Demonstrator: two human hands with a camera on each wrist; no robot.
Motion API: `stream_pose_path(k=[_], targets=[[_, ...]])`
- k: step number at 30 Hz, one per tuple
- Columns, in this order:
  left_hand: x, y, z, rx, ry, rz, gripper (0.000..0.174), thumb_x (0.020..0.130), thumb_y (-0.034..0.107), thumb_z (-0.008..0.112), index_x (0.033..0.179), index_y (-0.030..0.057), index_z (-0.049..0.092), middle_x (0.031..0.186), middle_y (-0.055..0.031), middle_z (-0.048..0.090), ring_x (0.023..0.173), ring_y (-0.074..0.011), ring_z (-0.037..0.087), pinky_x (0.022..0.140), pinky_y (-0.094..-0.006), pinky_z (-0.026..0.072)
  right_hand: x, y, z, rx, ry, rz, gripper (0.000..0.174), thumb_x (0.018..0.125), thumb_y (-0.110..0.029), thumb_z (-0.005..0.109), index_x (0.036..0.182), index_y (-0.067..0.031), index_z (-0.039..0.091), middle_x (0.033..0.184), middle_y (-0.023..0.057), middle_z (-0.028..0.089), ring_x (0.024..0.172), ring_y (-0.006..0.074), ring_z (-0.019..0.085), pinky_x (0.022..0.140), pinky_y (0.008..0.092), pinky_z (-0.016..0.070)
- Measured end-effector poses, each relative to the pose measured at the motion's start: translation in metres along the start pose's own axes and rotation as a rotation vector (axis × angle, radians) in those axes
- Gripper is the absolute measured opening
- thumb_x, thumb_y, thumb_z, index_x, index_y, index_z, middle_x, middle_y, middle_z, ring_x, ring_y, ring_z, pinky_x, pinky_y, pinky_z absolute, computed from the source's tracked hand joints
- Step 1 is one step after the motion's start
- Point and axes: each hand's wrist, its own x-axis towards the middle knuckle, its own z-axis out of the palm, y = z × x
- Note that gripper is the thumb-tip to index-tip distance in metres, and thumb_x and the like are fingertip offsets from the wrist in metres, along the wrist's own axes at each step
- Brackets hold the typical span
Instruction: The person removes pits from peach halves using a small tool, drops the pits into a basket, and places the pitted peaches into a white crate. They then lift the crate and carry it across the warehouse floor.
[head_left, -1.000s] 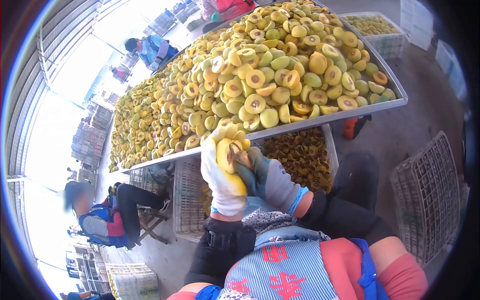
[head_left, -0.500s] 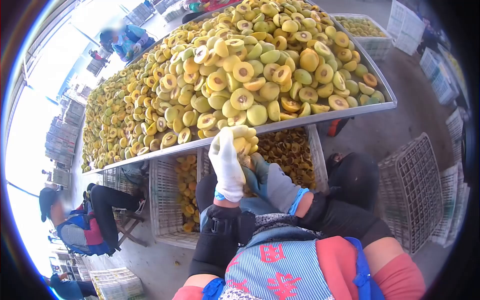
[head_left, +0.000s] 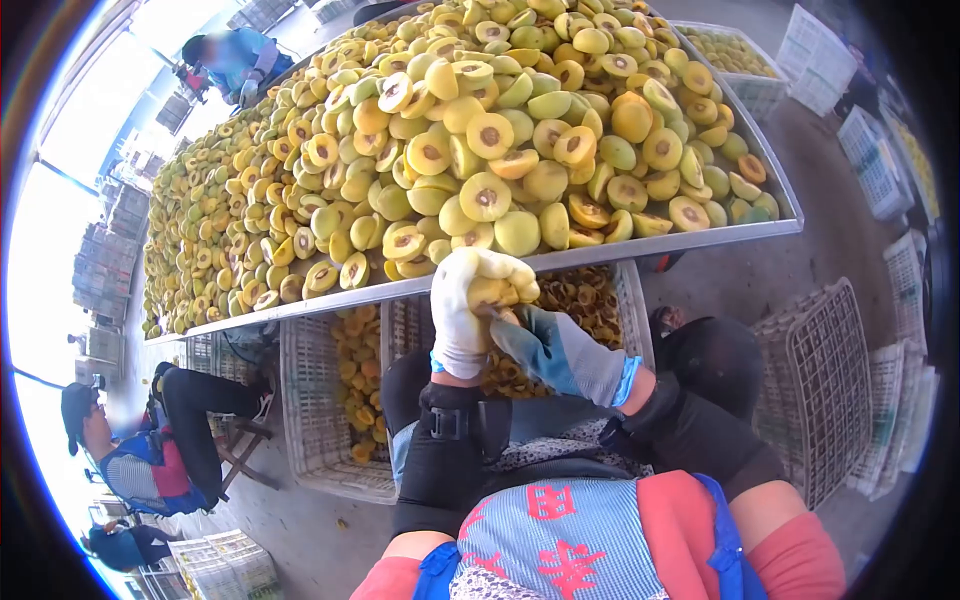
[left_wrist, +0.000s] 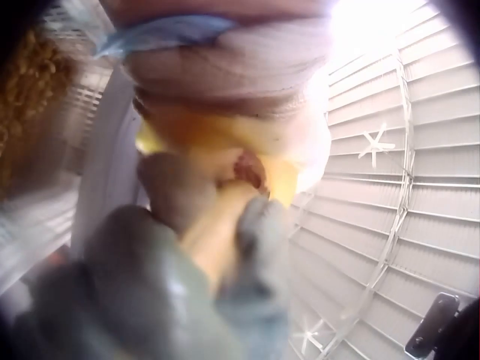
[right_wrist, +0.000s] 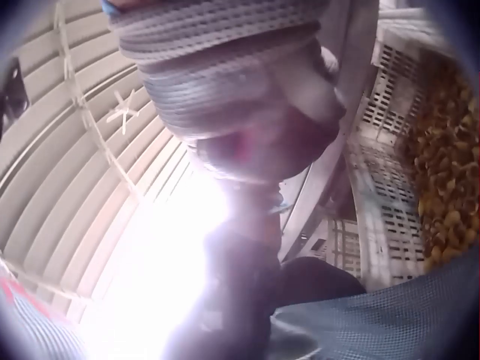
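In the head view my left hand [head_left: 460,315], in a white glove, holds a yellow peach half [head_left: 490,292] just in front of the metal table's near edge. My right hand [head_left: 570,355], in a grey-blue glove, meets it from the right with fingertips right at the fruit. The left wrist view shows those gloved fingers pinching a slim tan tool [left_wrist: 214,244]. Its tip is against the dark red-brown pit hollow [left_wrist: 250,171] of the peach half. Glove and blur hide the tip. In the right wrist view the right glove [right_wrist: 240,112] covers the work.
A metal-edged table [head_left: 640,245] bears a heap of cut peach halves [head_left: 430,155]. Below it are a crate of brown-yellow scraps [head_left: 590,305] and a crate of yellow fruit [head_left: 300,400]. An upright white crate [head_left: 820,390] stands right. Other people sit or stand left and behind.
The peach half has turned in my left hand, and its cut face no longer shows in the head view. Both hands stay together as the head view shifts.
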Motion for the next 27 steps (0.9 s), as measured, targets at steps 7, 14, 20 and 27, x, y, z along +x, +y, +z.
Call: stream_pose_path(k=[7, 14, 20, 27], targets=[[-0.004, -0.005, -0.004, -0.089, 0.022, 0.031, 0.041, 0.097, 0.034, 0.052, 0.084, -0.0019, 0.065, 0.082, -0.0207, 0.07, 0.069, -0.0285, 0.068, 0.064, -0.0369, 0.0559, -0.008, -0.052, -0.016, 0.193, -0.284, 0.488, 0.042, 0.1, -0.053, 0.054, 0.09, -0.0128, 0.058, 0.064, -0.0048, 0.05, 0.047, 0.0059, 0.042, 0.041, 0.024, 0.0338], [-0.011, 0.013, 0.016, -0.2, 0.11, 0.049, 0.039, 0.101, 0.038, 0.048, 0.087, 0.0031, 0.057, 0.081, -0.016, 0.065, 0.07, -0.0274, 0.062, 0.063, -0.0382, 0.0554, 0.001, -0.014, 0.005, -0.107, -0.053, -0.12, 0.033, 0.103, -0.039, 0.057, 0.101, -0.0067, 0.063, 0.071, -0.0041, 0.053, 0.06, 0.0054, 0.045, 0.054, 0.0222, 0.038], [-0.003, 0.022, -0.003, -0.569, 0.105, 0.028, 0.021, 0.098, 0.035, 0.055, 0.092, 0.0157, 0.058, 0.087, -0.0005, 0.065, 0.077, -0.0205, 0.066, 0.062, -0.0352, 0.0587, -0.023, -0.029, 0.001, 0.248, -0.288, 0.179, 0.041, 0.103, -0.046, 0.053, 0.113, -0.0077, 0.064, 0.081, -0.0035, 0.058, 0.062, 0.0038, 0.049, 0.053, 0.0211, 0.0398], [-0.06, 0.089, -0.075, 0.224, 0.732, 0.372, 0.022, 0.092, 0.023, 0.069, 0.102, 0.0026, 0.065, 0.096, -0.0114, 0.069, 0.083, -0.0218, 0.068, 0.066, -0.0289, 0.0574, -0.03, -0.028, -0.011, 0.658, -0.253, 0.586, 0.066, 0.096, -0.071, 0.038, 0.101, -0.0083, 0.058, 0.065, -0.0048, 0.041, 0.05, 0.0078, 0.036, 0.045, 0.0234, 0.0322]])
